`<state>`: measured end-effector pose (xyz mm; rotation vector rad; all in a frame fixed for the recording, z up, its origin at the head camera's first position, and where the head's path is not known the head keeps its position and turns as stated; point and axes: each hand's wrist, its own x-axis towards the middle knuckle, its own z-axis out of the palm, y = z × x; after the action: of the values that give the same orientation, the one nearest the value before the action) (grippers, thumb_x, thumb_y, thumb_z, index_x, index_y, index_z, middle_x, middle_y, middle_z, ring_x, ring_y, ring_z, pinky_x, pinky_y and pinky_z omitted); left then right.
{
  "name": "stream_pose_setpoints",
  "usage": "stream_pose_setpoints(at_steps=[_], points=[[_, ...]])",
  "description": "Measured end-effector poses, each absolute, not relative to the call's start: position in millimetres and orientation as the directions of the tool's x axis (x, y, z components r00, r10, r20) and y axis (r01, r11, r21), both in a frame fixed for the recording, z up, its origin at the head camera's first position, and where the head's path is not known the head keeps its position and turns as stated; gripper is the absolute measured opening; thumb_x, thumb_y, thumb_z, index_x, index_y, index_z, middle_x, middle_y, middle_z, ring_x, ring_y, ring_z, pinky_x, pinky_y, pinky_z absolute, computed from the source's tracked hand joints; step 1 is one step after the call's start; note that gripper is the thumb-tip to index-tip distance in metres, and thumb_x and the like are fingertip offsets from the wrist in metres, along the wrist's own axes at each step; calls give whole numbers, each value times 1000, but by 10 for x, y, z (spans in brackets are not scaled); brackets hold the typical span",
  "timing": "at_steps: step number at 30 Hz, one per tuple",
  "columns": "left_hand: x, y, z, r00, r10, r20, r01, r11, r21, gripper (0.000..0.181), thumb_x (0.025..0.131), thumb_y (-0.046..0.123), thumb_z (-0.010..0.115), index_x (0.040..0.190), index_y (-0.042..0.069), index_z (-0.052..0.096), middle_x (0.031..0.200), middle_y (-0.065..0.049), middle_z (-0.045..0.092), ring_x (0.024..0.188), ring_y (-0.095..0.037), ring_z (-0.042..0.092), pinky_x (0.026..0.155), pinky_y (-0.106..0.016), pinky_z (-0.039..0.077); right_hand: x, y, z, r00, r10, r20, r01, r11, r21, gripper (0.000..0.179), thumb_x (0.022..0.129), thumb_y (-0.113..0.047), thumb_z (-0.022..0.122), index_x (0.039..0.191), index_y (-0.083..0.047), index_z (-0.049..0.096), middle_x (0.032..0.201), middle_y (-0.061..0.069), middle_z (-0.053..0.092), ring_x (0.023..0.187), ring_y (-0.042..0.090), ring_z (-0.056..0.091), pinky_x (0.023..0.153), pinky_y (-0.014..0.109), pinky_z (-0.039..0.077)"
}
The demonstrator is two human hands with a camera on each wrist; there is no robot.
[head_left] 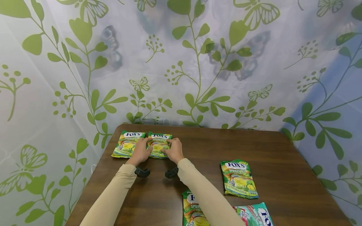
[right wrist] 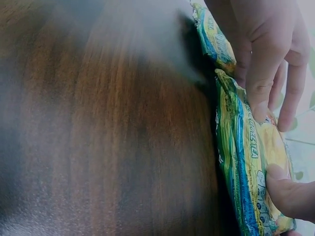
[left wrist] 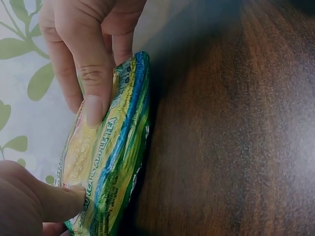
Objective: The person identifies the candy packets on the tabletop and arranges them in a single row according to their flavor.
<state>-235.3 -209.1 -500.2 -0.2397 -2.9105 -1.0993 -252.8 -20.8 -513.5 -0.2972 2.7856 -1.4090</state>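
Observation:
A green and yellow Fox's Spring Tea candy bag (head_left: 157,147) lies flat near the table's back edge, between both hands. My left hand (head_left: 140,152) grips its left side and my right hand (head_left: 175,151) grips its right side. Both thumbs rest on the bag's printed face, seen in the left wrist view on the candy bag (left wrist: 106,152). The fingers under or behind the side edges are partly hidden. Just left of it lies a matching candy bag (head_left: 124,147), its edge close beside my left hand.
Another Spring Tea bag (head_left: 238,179) lies on the right of the brown wooden table (head_left: 203,147). Nearer, one more Spring Tea bag (head_left: 189,205) and a teal and red Fox's bag (head_left: 255,213) are partly covered by my right sleeve. A leaf-patterned curtain (head_left: 158,62) hangs behind.

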Motion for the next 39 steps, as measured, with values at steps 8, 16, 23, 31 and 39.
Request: stream_pose_setpoints(at_steps=[8,16,23,31,39], points=[[-2357,-2086,-5033,-990,121,75,140,743,655,48,98,7,63,143,-2,49,130,-29,43,108,-40,49,81,-51,45,-2500,-212,-5113,-983,-159,94,-172,595,-785,56,86,-19,81,134,3,60,123,18,50,114,34,49,95,49,46],[-2348,-2053,-5060,-991,107,80,133,745,654,46,99,9,62,142,0,48,124,-25,42,92,-32,48,70,-43,40,-2478,-203,-5108,-981,-152,117,-186,596,-782,57,85,-19,82,132,3,61,121,18,50,112,34,49,93,49,46],[-2289,-2025,-5044,-984,109,138,173,742,647,41,98,6,62,136,-6,52,122,-26,43,99,-36,47,77,-47,42,-2436,-179,-5099,-983,-145,114,-178,583,-793,57,85,-18,82,133,4,60,125,20,49,116,36,48,96,51,45],[-2204,-1986,-5026,-972,114,206,221,742,632,39,98,5,62,134,-6,54,132,-27,40,121,-42,42,93,-56,43,-2407,-128,-5086,-982,-136,131,-186,605,-774,57,84,-21,83,133,1,62,127,20,50,118,36,48,97,50,45],[-2075,-1892,-4912,-952,153,267,293,715,635,48,96,3,64,142,2,50,136,-25,42,123,-42,44,92,-57,44,-2301,-17,-5000,-980,-130,153,-201,604,-771,56,84,-19,83,132,0,63,130,21,49,94,31,61,79,44,53]])
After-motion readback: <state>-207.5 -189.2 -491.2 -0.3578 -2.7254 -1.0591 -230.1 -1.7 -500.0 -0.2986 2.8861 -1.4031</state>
